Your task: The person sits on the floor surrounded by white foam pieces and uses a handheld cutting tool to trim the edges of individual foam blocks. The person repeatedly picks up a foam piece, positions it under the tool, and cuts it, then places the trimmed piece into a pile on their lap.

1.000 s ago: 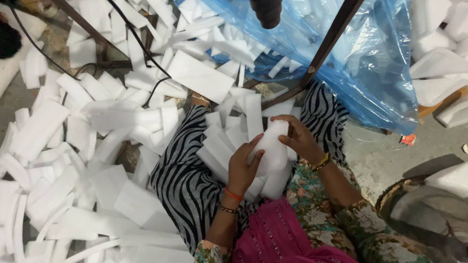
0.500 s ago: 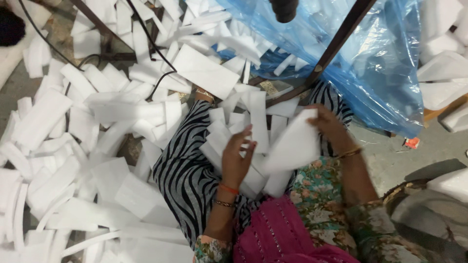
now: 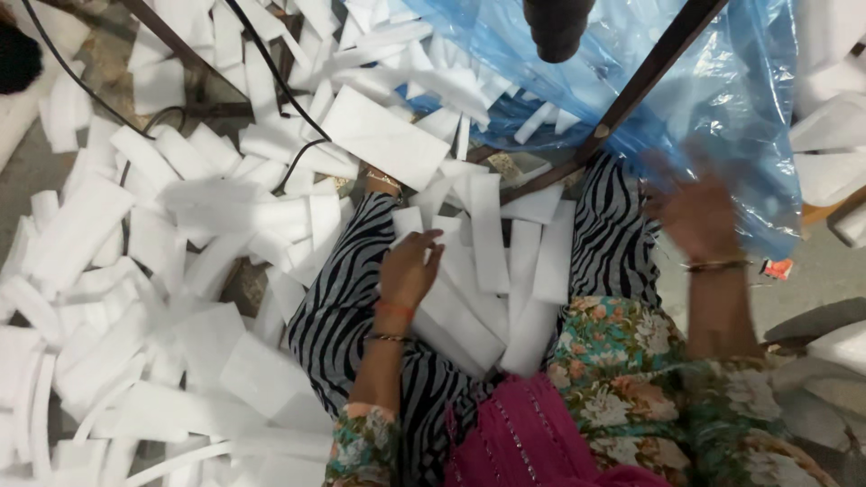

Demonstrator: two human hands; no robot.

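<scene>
I sit on the floor in zebra-striped trousers (image 3: 347, 307) with several white foam strips (image 3: 510, 271) piled across my lap. My left hand (image 3: 410, 271) rests on top of these strips, fingers loosely bent against one, gripping nothing that I can see. Blurred by motion, my right hand (image 3: 695, 212) is raised to the right above my knee, fingers spread and empty, close to the blue plastic bag (image 3: 731, 90).
White foam offcuts (image 3: 135, 271) cover the floor on the left, with a larger sheet (image 3: 383, 135) ahead. Black cables (image 3: 271, 81) run over them. A dark metal bar (image 3: 649, 77) slants across the blue bag. More foam blocks (image 3: 834, 171) lie at the right.
Both hands held a stack of foam strips over my lap. The right hand swung it to the right and is now empty and raised; the left hand dropped onto the lap pile.
</scene>
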